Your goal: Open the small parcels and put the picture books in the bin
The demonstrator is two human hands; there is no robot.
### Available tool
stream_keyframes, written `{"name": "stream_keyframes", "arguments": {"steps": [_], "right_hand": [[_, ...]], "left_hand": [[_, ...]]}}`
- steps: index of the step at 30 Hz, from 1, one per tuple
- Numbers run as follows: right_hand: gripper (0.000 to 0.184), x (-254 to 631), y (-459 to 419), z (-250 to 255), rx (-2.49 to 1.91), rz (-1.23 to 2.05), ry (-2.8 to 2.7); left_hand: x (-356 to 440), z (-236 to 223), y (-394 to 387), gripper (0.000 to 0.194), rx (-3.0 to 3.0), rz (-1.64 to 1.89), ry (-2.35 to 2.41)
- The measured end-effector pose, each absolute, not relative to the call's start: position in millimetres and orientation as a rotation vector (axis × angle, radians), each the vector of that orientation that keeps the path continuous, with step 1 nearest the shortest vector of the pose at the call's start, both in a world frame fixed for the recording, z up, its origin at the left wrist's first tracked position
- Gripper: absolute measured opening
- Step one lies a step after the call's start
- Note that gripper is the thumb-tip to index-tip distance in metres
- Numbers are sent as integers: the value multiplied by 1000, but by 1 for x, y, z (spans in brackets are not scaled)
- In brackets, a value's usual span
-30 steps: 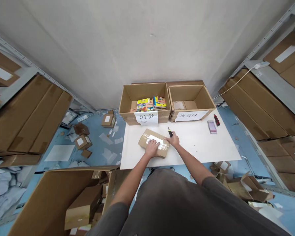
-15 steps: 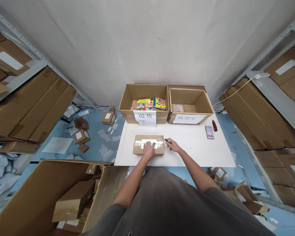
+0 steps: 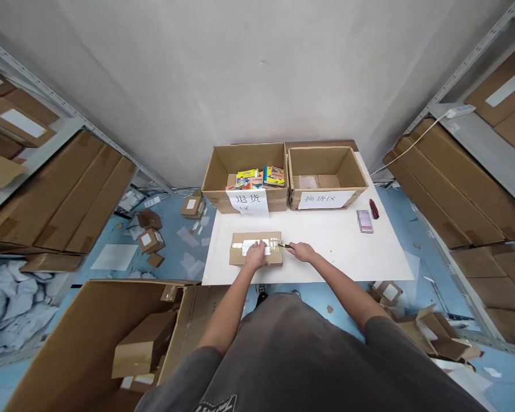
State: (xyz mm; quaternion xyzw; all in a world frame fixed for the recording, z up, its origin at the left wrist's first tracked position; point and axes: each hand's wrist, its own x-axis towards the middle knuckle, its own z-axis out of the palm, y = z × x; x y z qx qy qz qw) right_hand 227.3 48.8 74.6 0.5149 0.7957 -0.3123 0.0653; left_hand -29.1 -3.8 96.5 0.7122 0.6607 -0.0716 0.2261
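A taped cardboard box (image 3: 236,258) with a white label lies on the white table (image 3: 347,260) in front of me. My left hand (image 3: 256,254) rests on its top over the label, fingers bent, holding it in place. In my right hand (image 3: 302,252), the fingers are wrapped round a yellow-and-black utility knife (image 3: 286,246). Its front end points left and reaches the box's right end, at the strip of clear tape. Whether the blade has entered the tape is too small to tell.
Behind stand two open cartons with handwritten signs: the left carton (image 3: 278,201) holds colourful small books (image 3: 273,176), the right carton (image 3: 360,177) a pale flat piece. A red-and-black cutter (image 3: 373,209) and a purple packet (image 3: 364,221) lie at right. A large carton (image 3: 90,320) stands lower left.
The knife in my right hand has moved left, from beside the box onto its right end. My left hand's fingers are more bent. The whole view has shifted slightly.
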Motion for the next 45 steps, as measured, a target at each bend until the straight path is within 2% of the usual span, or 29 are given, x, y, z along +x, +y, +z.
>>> {"name": "stream_keyframes", "arguments": {"steps": [8,16,26,38,45], "right_hand": [[36,236,52,67,1719,-1059,2347],[50,221,4,46,1841,-2042,1852],[38,191,-23,47,2041,-2429,1535],[34,190,-46,44,2030,-2452,1574],[37,207,-36,44,2011,-2172,1822]], "left_hand": [[-37,92,-2,94,1914,-122,1824],[-29,98,-1,89,1897,-176,1867],[-27,101,1,89,1874,-158,1871],[-28,104,2,86,1898,-172,1872],[-30,98,1,87,1902,-170,1867]]}}
